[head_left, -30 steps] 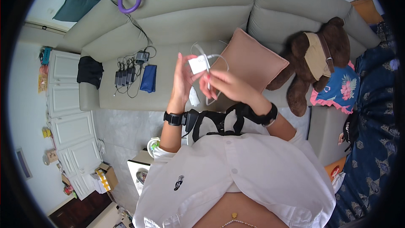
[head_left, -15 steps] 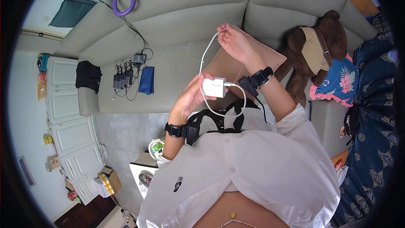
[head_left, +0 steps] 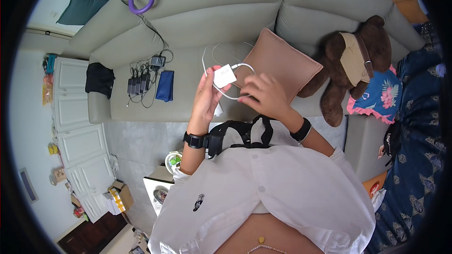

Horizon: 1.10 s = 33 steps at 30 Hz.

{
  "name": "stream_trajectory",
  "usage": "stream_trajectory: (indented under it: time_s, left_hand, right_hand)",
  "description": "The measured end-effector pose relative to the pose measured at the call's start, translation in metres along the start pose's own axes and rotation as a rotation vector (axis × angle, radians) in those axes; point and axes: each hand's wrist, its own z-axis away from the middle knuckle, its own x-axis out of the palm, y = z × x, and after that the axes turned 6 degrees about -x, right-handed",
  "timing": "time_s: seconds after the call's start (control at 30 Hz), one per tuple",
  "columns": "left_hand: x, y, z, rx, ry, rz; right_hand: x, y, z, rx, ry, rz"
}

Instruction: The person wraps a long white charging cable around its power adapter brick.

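My left hand [head_left: 204, 99] is closed round a white charger block [head_left: 224, 76] and holds it up over the sofa seat. A white cable [head_left: 243, 65] is plugged into the block's right side and curves in a loop. Part of the loop passes behind my right hand [head_left: 267, 95], whose bent fingers and thumb close on the cable just right of the block. Another stretch of cable crosses below the block and rises left of it, past my left fingers. A white cable end hangs beneath my left hand.
A pink cushion [head_left: 282, 61] leans behind my right hand on the grey sofa [head_left: 188, 84]. To the left lie several black adapters with tangled cords [head_left: 139, 84] and a blue pouch [head_left: 165, 85]. A brown teddy bear [head_left: 333, 106] sits at right.
My right hand has come down from above the cushion to beside the charger, drawing the cable into a smaller loop. My left hand has shifted slightly left and up with the charger.
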Motion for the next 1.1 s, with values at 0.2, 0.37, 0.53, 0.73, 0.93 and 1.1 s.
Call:
stream_trajectory:
  time_s: [0.2,0.37,0.53,0.73,0.93,1.1]
  left_hand:
    - [0.008,-0.001,-0.003,0.017,0.003,0.031]
    - [0.017,-0.001,0.001,0.020,-0.004,-0.009]
    - [0.016,-0.006,0.000,0.060,0.006,-0.163]
    - [0.006,-0.012,-0.003,0.114,0.095,-0.212]
    - [0.009,0.010,0.011,0.080,0.032,-0.209]
    - [0.021,0.029,0.030,-0.018,-0.195,-0.189]
  right_hand:
    - [0.020,0.001,0.010,-0.087,-0.010,-0.030]
    - [0.030,-0.003,0.009,0.157,0.040,-0.046]
    - [0.036,-0.011,0.009,0.192,0.039,-0.049]
    - [0.036,-0.015,0.007,0.188,-0.089,-0.019]
    - [-0.007,0.013,-0.006,0.494,0.209,-0.345]
    - [-0.004,0.037,-0.037,0.433,0.137,-0.352]
